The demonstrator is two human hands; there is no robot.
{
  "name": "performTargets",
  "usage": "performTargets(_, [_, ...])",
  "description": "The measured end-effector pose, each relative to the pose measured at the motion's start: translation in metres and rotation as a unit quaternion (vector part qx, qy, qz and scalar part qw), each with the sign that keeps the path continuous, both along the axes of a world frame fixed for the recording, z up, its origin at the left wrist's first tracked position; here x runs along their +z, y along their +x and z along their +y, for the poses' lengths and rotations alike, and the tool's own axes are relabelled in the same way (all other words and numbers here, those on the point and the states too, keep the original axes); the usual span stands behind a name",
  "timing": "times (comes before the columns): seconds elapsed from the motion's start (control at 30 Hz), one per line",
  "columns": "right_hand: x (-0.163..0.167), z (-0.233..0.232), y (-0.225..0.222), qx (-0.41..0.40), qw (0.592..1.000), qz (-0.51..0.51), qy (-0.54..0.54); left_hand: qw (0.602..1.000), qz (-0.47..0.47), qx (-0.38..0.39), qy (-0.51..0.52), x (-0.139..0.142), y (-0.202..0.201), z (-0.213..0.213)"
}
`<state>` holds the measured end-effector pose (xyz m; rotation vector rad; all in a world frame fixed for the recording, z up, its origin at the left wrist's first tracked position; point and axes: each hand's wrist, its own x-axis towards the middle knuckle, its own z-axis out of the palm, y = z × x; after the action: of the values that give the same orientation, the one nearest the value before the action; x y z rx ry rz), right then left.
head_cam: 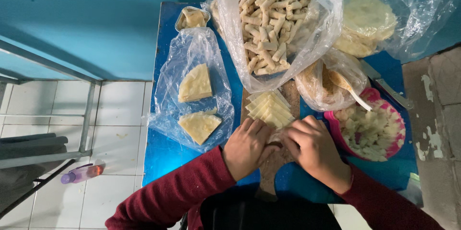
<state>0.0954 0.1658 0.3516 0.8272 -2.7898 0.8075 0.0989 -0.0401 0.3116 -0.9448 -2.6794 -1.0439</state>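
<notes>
My left hand (247,146) and my right hand (312,148) press down side by side on a pale dough wrapper (275,137) that lies on a wooden board (271,162); most of the wrapper is hidden under my fingers. Just beyond my fingertips sits a fanned stack of pale wrapper pieces (270,108). A pink bowl of chopped white filling (372,129) stands right of my right hand. Both sleeves are dark red.
On the blue table (165,153): a large clear bag of finished rolls (271,23), a bag of crumbs with a spoon (326,86), a bag of round wrappers (367,21), quarter-cut wrappers on plastic (196,102), a small cup (192,17), a knife (386,86). A bottle (81,173) lies on the tiled floor.
</notes>
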Motion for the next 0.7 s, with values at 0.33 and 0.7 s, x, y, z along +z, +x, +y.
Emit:
performTargets(0.33, [-0.003,-0.007,-0.008,-0.031,0.999,0.013,-0.029,0.995,-0.023,0.068,0.066,-0.005,-0.009,0.004])
performTargets(0.7, [-0.009,-0.006,-0.007,0.016,0.999,0.043,0.029,0.999,0.010,0.031,-0.031,-0.007,-0.009,0.004])
